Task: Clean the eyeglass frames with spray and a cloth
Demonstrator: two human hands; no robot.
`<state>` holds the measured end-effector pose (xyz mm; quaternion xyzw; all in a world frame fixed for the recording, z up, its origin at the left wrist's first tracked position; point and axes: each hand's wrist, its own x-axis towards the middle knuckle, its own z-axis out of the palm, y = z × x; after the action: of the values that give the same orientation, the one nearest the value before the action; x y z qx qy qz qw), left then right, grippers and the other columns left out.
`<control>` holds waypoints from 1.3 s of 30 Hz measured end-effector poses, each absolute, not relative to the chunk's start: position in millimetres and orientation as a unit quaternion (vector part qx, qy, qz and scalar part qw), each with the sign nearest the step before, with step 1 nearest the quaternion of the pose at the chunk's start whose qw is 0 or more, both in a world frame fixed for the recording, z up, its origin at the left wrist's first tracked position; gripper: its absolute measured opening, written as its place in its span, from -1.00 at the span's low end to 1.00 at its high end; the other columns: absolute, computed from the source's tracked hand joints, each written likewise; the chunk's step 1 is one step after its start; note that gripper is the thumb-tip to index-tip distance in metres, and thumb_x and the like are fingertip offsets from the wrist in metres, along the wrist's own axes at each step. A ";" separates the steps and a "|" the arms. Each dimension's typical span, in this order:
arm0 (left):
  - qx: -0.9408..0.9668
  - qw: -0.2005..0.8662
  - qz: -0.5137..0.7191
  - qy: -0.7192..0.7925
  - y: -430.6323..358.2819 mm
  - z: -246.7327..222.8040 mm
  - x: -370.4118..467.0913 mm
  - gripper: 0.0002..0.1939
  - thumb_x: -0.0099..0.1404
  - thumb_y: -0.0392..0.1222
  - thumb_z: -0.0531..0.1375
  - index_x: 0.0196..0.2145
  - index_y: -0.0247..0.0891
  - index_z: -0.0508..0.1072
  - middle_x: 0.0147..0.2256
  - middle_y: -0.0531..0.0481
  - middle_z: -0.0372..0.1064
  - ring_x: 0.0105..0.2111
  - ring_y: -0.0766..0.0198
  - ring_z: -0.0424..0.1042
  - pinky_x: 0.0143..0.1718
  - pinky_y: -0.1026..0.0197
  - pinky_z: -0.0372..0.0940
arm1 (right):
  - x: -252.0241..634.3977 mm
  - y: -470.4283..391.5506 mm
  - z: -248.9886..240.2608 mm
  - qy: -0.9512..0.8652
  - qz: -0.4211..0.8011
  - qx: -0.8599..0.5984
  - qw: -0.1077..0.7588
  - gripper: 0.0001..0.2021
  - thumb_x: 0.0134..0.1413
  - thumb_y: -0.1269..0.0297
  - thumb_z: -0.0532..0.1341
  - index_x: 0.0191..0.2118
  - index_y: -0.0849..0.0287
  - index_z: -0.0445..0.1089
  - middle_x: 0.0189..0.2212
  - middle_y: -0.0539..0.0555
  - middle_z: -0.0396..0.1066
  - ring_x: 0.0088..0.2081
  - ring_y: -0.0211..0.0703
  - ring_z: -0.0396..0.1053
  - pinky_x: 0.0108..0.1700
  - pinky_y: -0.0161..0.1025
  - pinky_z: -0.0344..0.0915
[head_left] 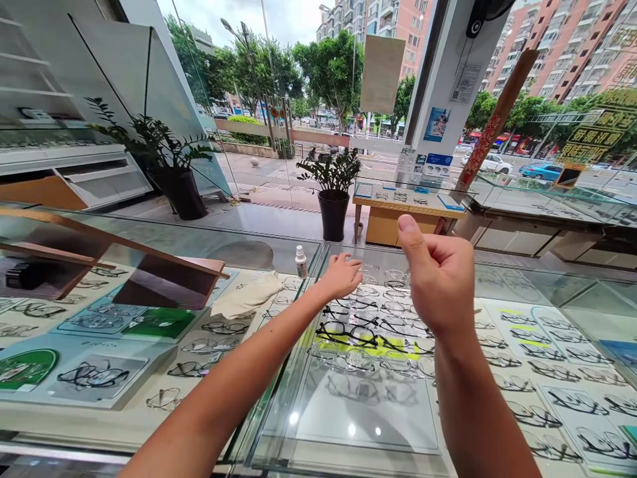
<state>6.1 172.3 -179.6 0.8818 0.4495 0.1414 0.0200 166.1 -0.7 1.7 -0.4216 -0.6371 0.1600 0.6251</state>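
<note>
My left hand (343,275) reaches out at the far part of the glass display counter (348,418), its fingers apart and slightly bent, with nothing seen in them. Closer to me and raised above the counter, my right hand (440,285) is a fist with the thumb pointing up; no object shows in it. Rows of eyeglasses (348,332) lie in the counter beneath and between my hands. A small white spray bottle (301,262) stands just left of my left hand. Further left a beige cloth (249,297) lies crumpled on the glass.
At left, a wood-framed mirror (164,282) rests on the counter. More eyeglasses (537,415) fill the case on the right. Beyond the counter stand a potted plant (333,216), a second potted plant (179,192) and a low wooden display table (398,229), before large windows onto a street.
</note>
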 end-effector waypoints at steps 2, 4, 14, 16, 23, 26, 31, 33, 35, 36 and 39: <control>0.870 0.023 0.165 0.464 174.1 -179.0 3.6 -0.46 0.54 -0.05 -0.07 0.30 -0.24 0.46 0.36 -0.20 0.35 0.36 -0.32 0.10 0.27 -0.35 -0.01 | 165.6 -0.3 0.4 -0.638 0.160 -0.428 0.619 -0.33 0.37 -0.18 0.18 -0.59 0.05 -0.15 -0.60 -0.12 -0.23 -0.52 -0.31 -0.26 -0.52 -0.21 -0.24; 0.855 0.024 0.196 0.479 175.5 -174.7 1.1 -0.45 0.53 -0.06 -0.04 0.35 -0.19 0.40 0.40 -0.18 0.28 0.38 -0.31 0.07 0.29 -0.36 -0.02 | 166.1 1.0 -1.1 -0.637 0.158 -0.438 0.614 -0.35 0.38 -0.16 0.17 -0.58 0.05 -0.13 -0.60 -0.12 -0.23 -0.51 -0.30 -0.25 -0.50 -0.21 -0.24; 0.793 0.131 0.381 0.456 137.1 -87.0 1.1 -0.46 0.53 -0.09 -0.07 0.34 -0.04 0.43 0.40 -0.03 0.28 0.36 -0.12 0.10 0.32 -0.28 -0.02 | 175.8 39.0 -16.0 -0.673 0.109 -0.581 0.445 -0.53 0.38 0.00 0.13 -0.55 0.10 0.23 -0.65 -0.08 0.16 -0.52 -0.22 0.07 -0.42 -0.21 -0.07; 0.780 0.163 0.415 0.439 117.9 -69.2 2.1 -0.46 0.53 -0.08 -0.08 0.34 -0.03 0.43 0.41 -0.03 0.26 0.37 -0.09 0.10 0.35 -0.27 -0.03 | 174.5 46.5 -20.0 -0.666 0.094 -0.618 0.407 -0.62 0.36 0.02 0.15 -0.45 0.09 0.41 -0.59 -0.04 0.35 -0.48 -0.17 0.20 -0.39 -0.22 -0.03; 0.763 0.224 0.479 0.371 65.1 -44.9 8.1 -0.47 0.54 -0.05 -0.06 0.29 -0.14 0.48 0.38 -0.08 0.30 0.39 -0.04 0.13 0.44 -0.20 -0.04 | 165.9 45.0 -23.9 -0.667 0.075 -0.589 0.450 -0.71 0.33 0.01 0.20 -0.33 0.05 0.51 -0.58 -0.07 0.39 -0.48 -0.17 0.25 -0.38 -0.23 -0.01; 0.752 0.237 0.504 0.352 59.2 -42.3 7.8 -0.51 0.52 -0.05 -0.01 0.23 -0.14 0.53 0.34 -0.09 0.35 0.38 -0.03 0.18 0.44 -0.18 0.00 | 165.5 42.1 -22.9 -0.658 0.067 -0.582 0.473 -0.71 0.32 0.03 0.20 -0.36 0.07 0.47 -0.60 -0.08 0.34 -0.50 -0.19 0.23 -0.38 -0.23 -0.01; 0.720 0.229 0.563 0.335 51.5 -29.6 0.7 -0.70 0.45 -0.02 0.16 -0.04 -0.14 0.64 0.10 -0.09 0.57 0.17 0.01 0.44 0.29 -0.08 0.20 | 170.6 33.4 -17.7 -0.675 0.099 -0.542 0.490 -0.71 0.31 0.06 0.20 -0.41 0.08 0.38 -0.60 -0.10 0.29 -0.51 -0.21 0.19 -0.39 -0.24 0.02; 0.699 0.235 0.579 0.347 47.5 -23.8 -4.3 -0.77 0.41 -0.01 0.24 -0.17 -0.17 0.63 -0.04 -0.07 0.62 0.04 0.05 0.51 0.19 -0.03 0.25 | 173.0 24.0 -12.8 -0.693 0.120 -0.520 0.484 -0.71 0.30 0.07 0.21 -0.42 0.09 0.36 -0.59 -0.10 0.28 -0.51 -0.22 0.19 -0.40 -0.24 0.02; 0.691 0.259 0.573 0.357 44.0 -20.6 -10.1 -0.77 0.35 0.02 0.32 -0.23 -0.18 0.62 -0.13 -0.06 0.64 -0.06 0.08 0.53 0.10 0.02 0.27 | 174.4 12.2 -7.3 -0.714 0.123 -0.508 0.466 -0.72 0.31 0.08 0.21 -0.41 0.08 0.37 -0.58 -0.10 0.29 -0.50 -0.22 0.19 -0.40 -0.24 0.01; 0.689 0.284 0.566 0.353 42.5 -20.7 -13.0 -0.75 0.32 0.05 0.35 -0.24 -0.19 0.62 -0.17 -0.06 0.63 -0.09 0.09 0.53 0.06 0.04 0.28 | 174.6 6.3 -5.0 -0.724 0.120 -0.505 0.454 -0.72 0.32 0.09 0.21 -0.40 0.08 0.37 -0.57 -0.09 0.30 -0.49 -0.21 0.19 -0.40 -0.24 0.00; 0.676 0.383 0.540 0.325 39.7 -30.3 -21.0 -0.67 0.25 0.11 0.41 -0.27 -0.22 0.62 -0.23 -0.07 0.60 -0.18 0.14 0.51 -0.06 0.11 0.32 | 174.9 -6.7 -5.2 -0.759 0.112 -0.492 0.411 -0.73 0.36 0.12 0.18 -0.38 0.09 0.35 -0.54 -0.08 0.33 -0.47 -0.20 0.19 -0.38 -0.23 -0.02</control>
<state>-21.0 39.7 -30.3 0.6755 0.3248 0.5400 0.3829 174.9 -6.7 -5.2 -0.4919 -0.7592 0.1121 0.4113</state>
